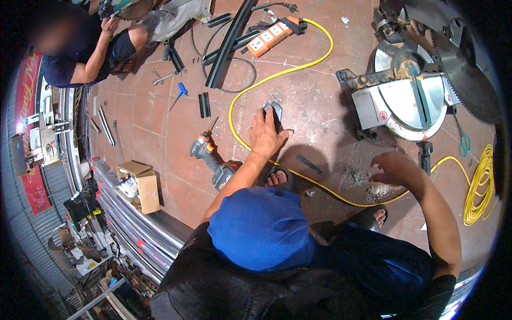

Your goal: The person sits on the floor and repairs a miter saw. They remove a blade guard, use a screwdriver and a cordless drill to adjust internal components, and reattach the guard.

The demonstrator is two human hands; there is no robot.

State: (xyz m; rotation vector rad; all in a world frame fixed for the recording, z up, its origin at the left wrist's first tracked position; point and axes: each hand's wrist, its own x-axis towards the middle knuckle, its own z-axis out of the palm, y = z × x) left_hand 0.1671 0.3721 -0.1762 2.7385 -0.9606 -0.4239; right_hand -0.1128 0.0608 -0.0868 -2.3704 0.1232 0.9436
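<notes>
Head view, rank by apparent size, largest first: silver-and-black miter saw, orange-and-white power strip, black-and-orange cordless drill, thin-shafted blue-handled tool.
1. Silver-and-black miter saw, clearly largest
2. Orange-and-white power strip and black-and-orange cordless drill: too alike to rank
3. Blue-handled tool, smallest

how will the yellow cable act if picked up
The yellow cable is probably floppy, since it lies in loose curves. Lifting it near the orange power strip would likely tug that too, as they look joined. The coil may tangle, its loops overlapping.
</notes>
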